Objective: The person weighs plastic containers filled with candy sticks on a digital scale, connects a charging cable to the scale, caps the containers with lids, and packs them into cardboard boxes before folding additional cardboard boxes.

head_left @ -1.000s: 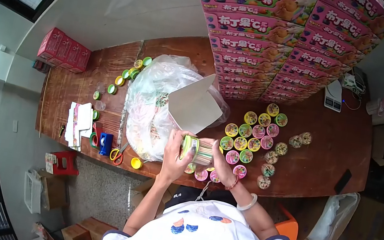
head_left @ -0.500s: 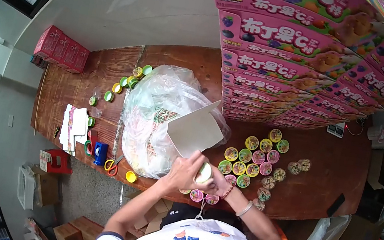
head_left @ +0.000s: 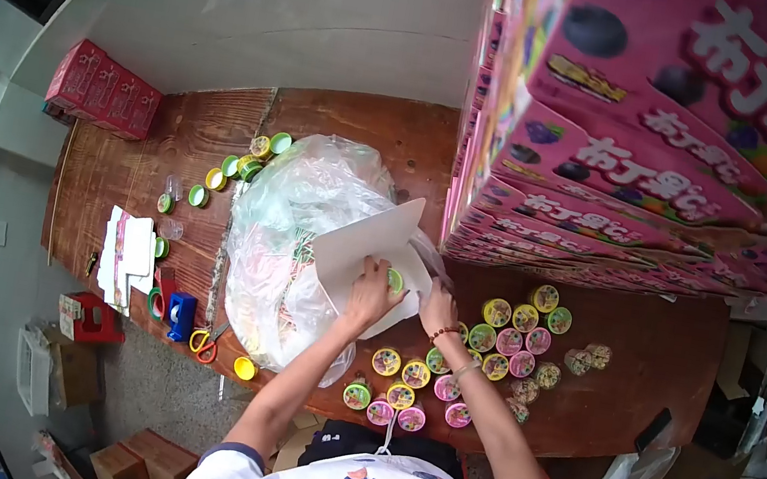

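Left grip point(head_left: 372, 297), fingers curled, has hold of a green-lidded jar point(head_left: 395, 280), over or inside the white carton point(head_left: 357, 247). The right grip point(head_left: 436, 309), clasping it too moments ago, is now at the carton's right edge; from here I can't tell what it holds.

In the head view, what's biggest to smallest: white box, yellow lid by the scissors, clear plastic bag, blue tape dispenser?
1. Clear plastic bag
2. White box
3. Blue tape dispenser
4. Yellow lid
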`<state>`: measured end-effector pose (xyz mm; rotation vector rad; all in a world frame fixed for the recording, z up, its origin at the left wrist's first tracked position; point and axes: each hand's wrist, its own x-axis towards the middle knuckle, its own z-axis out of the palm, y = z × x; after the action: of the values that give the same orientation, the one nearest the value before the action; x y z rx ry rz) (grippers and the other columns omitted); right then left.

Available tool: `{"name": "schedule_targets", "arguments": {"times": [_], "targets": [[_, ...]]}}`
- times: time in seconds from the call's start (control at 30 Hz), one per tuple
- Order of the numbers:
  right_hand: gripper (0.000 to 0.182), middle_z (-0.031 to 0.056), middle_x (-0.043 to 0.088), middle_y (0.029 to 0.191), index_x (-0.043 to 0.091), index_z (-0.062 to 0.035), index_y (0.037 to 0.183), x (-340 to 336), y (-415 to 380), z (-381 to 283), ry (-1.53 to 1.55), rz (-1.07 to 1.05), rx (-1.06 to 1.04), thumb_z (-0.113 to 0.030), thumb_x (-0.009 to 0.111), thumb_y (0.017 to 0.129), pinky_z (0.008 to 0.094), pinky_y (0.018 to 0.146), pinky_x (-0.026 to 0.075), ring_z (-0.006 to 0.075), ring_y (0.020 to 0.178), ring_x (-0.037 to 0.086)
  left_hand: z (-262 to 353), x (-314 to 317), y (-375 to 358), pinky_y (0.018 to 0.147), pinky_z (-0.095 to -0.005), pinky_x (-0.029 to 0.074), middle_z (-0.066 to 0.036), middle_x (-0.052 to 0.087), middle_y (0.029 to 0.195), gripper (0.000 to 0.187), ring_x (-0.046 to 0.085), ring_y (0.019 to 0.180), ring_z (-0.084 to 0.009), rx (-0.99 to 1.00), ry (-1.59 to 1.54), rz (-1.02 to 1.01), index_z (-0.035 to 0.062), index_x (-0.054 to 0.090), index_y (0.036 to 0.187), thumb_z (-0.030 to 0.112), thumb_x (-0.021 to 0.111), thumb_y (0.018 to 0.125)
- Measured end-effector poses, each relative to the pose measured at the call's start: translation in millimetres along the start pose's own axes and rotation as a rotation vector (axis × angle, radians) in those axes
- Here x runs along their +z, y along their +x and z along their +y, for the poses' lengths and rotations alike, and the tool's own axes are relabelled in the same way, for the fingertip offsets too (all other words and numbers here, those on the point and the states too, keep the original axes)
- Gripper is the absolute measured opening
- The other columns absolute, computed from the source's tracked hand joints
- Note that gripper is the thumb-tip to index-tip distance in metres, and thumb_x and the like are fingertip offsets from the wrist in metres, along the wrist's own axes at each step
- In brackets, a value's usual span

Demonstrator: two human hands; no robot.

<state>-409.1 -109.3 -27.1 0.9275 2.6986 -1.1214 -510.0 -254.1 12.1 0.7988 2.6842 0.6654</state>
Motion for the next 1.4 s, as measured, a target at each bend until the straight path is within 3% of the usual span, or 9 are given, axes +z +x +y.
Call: {"name": "schedule_targets", "arguments": {"times": [0.17, 0.3, 0.47, 0.6, 0.73, 0.9, 1.1, 1.27, 1.4], "targets": [[0.014, 0.0319, 0.068, 0.078, 0.065, 0.0053, 0.089, -14, -30, 6, -0.047, 0.08, 0.057, -0.007, 0.06, 0.094, 0.0578, 0.067, 0.054, 0.0504, 0.078, 0.069, 13, -2, -1, 0.094, -0.0502, 0.058, -0.03, 0.041, 0.145, 0.078, 0.067, 0.108, -0.0451, 0.144, -0.207, -0.122, 0.0019, 0.039, 0.149, 0.032, 0.08, 0.09], [0.022, 0.0296, 0.068, 0.077, 0.062, 0.0077, 0.093, 8, -64, 31, 0.233, 0.055, 0.144, -0.012, 0.057, 0.101, 0.0551, 0.066, 0.054, 0.0475, 0.075, 0.069, -20, -168, -1, 0.09, -0.0388, 0.062, -0.02, 0.073, 0.111, 0.037, 0.076, 0.098, -0.0279, -0.025, -1.054, -0.721, -0.0064, 0.07, 0.114, 0.028, 0.068, 0.101], [0.031, 0.0228, 0.074, 0.089, 0.06, 0.0051, 0.117, 4, -69, 16, 0.374, 0.005, 0.288, -0.024, 0.057, 0.106, 0.0441, 0.067, 0.057, 0.0344, 0.082, 0.076, -231, -201, 119, 0.085, -0.0363, 0.059, -0.019, 0.075, 0.109, 0.033, 0.075, 0.097, -0.0258, -0.399, -0.652, 0.48, -0.0017, 0.066, 0.119, 0.027, 0.059, 0.105], [0.036, 0.0173, 0.075, 0.106, 0.059, 0.002, 0.13, -39, -101, 26, 0.457, 0.194, 0.383, -0.026, 0.045, 0.113, 0.0329, 0.07, 0.063, 0.0243, 0.081, 0.078, -394, -132, 230, 0.108, -0.0543, 0.045, -0.043, 0.052, 0.136, 0.113, 0.056, 0.126, -0.0541, -0.828, 0.086, 0.437, -0.0141, 0.033, 0.151, 0.072, 0.067, 0.085], [0.037, 0.017, 0.077, 0.092, 0.066, 0.0036, 0.119, -81, -148, 34, 0.241, 0.379, 0.488, -0.025, 0.045, 0.112, 0.0334, 0.067, 0.061, 0.023, 0.076, 0.077, -478, -83, 264, 0.1, -0.0565, 0.051, -0.043, 0.056, 0.133, 0.114, 0.061, 0.119, -0.0543, -0.799, 0.024, 0.425, -0.0132, 0.031, 0.149, 0.069, 0.075, 0.082], [0.024, 0.0198, 0.075, 0.092, 0.065, 0.0033, 0.115, -97, -205, 79, 0.091, 0.597, 0.583, -0.016, 0.056, 0.105, 0.0387, 0.075, 0.06, 0.0314, 0.083, 0.076, -353, -182, 179, 0.093, -0.0431, 0.051, -0.026, 0.063, 0.127, 0.069, 0.065, 0.109, -0.0338, -0.36, -0.372, 0.649, -0.0078, 0.051, 0.136, 0.046, 0.07, 0.098], [0.043, 0.0262, 0.065, 0.121, 0.06, 0.0046, 0.124, -71, -244, 199, -0.163, 0.682, 0.617, -0.008, 0.073, 0.085, 0.0483, 0.1, 0.053, 0.0419, 0.115, 0.064, -228, -163, 9, 0.084, -0.0331, 0.056, -0.013, 0.068, 0.117, 0.062, 0.067, 0.093, -0.0188, -0.07, -0.305, 0.11, 0.0042, 0.051, 0.148, 0.017, 0.072, 0.091], [0.107, 0.0261, 0.054, 0.138, 0.042, 0.0008, 0.145, -77, -232, 223, -0.163, 0.406, 0.803, -0.04, 0.095, 0.062, 0.0515, 0.116, 0.036, 0.0424, 0.136, 0.046, -174, -136, -49, 0.109, -0.0468, 0.045, -0.027, 0.054, 0.14, 0.097, 0.054, 0.128, -0.0432, 0.088, 0.045, 0.034, 0.002, 0.037, 0.156, 0.012, 0.087, 0.074], [0.081, 0.0265, 0.064, 0.115, 0.055, 0.0004, 0.124, -53, -212, 253, -0.193, 0.533, 0.627, -0.045, 0.092, 0.068, 0.054, 0.102, 0.046, 0.0453, 0.113, 0.059, -106, -171, -89, 0.104, -0.0432, 0.049, -0.025, 0.061, 0.129, 0.081, 0.062, 0.119, -0.0372, -0.13, -0.047, 0.127, -0.0029, 0.052, 0.138, 0.022, 0.094, 0.073]]}}
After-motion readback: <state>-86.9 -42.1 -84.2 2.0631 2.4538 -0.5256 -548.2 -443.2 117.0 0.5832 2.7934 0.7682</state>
